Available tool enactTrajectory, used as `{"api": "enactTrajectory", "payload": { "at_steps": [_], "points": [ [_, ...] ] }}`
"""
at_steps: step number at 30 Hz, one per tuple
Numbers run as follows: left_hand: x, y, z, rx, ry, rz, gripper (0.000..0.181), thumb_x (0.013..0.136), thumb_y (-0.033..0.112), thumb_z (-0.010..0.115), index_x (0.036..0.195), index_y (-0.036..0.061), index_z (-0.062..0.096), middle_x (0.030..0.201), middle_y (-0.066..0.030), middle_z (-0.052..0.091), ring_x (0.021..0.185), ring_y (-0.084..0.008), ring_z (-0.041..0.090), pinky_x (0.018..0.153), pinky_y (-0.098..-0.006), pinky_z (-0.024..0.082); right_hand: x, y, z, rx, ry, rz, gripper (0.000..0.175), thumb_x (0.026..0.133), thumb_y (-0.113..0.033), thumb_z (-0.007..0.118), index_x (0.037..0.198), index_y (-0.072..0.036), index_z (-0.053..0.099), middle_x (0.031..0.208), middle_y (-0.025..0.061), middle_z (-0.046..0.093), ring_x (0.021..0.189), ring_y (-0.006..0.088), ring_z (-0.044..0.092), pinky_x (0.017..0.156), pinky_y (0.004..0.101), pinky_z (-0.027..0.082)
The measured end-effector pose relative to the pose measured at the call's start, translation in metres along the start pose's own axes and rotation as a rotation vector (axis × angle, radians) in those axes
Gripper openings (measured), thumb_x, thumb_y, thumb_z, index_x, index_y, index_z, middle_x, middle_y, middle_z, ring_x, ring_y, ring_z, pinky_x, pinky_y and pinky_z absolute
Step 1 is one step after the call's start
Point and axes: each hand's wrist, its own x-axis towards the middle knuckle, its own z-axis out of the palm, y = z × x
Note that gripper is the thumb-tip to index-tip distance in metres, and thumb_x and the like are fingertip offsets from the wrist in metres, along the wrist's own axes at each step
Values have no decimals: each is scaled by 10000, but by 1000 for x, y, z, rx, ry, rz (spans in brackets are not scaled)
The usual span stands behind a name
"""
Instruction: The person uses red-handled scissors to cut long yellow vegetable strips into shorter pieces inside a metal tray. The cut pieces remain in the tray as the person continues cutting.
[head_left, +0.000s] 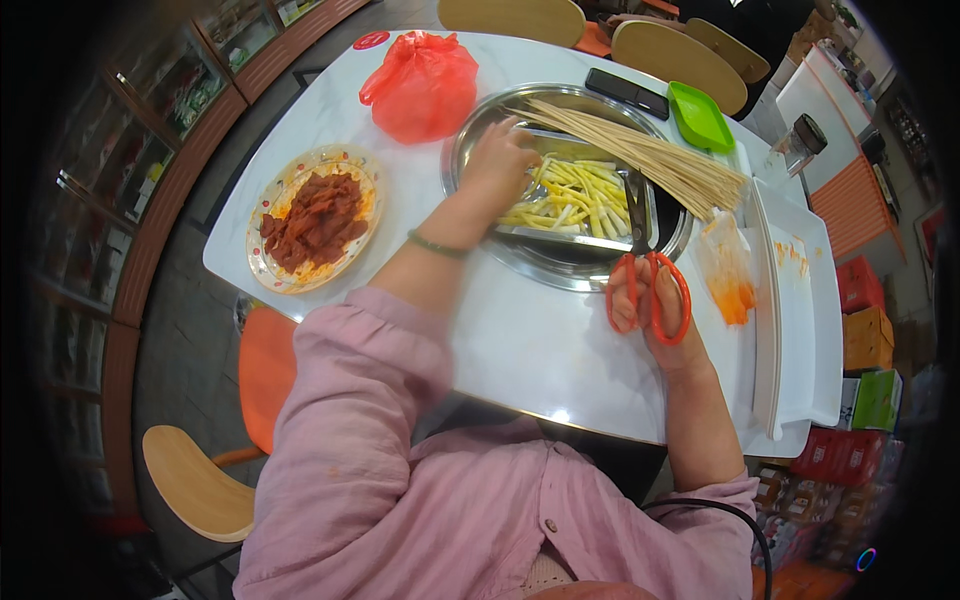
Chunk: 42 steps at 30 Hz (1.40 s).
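My right hand (651, 294) grips scissors by their red handles (670, 300). Their dark blades (637, 210) point away from me, over the right end of a rectangular metal tray (559, 238). Strips of yellow-green vegetable (581, 191) lie in that tray, which sits in a large round steel basin (480, 127). Over the tray's left end is my left hand (499, 161), palm down with curled fingers. Whether it pinches anything is hidden. A bundle of bamboo skewers (637, 154) lies slanted across the basin's far right rim.
Left stands a patterned plate (262, 262) of red marinated meat slices (315, 221). Behind are a red plastic bag (424, 90), a black phone (626, 93) and a green tray (700, 116). A stained clear bag (726, 270) lies beside long white trays (799, 322) at the right.
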Motion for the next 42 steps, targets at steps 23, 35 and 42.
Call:
{"api": "enactTrajectory", "payload": {
  "at_steps": [23,35,42],
  "points": [
    [20,29,-16,214,-130,-101,94,788,106,663,859,71,716,936,-120,663,1019,-303,632,827,-425,524,-2,-3,-1,39,12,63,425,1068,-440,409,1045,-41,553,701,9,499,626,123,441,597,266,360],
    [-17,27,-47,-1053,145,-550,147,864,169,722,915,35,689,804,-68,726,770,-140,690,636,-288,511,11,-13,13,-222,103,225,491,1019,-541,478,1009,-58,566,684,-13,501,596,98,453,567,248,370],
    [-21,33,-52,-1313,222,-551,87,874,116,724,921,66,672,800,-10,703,714,-55,625,619,-201,445,48,-35,39,-494,102,421,511,983,-586,522,957,-77,562,685,-8,513,569,99,457,540,242,353]
  ]
}}
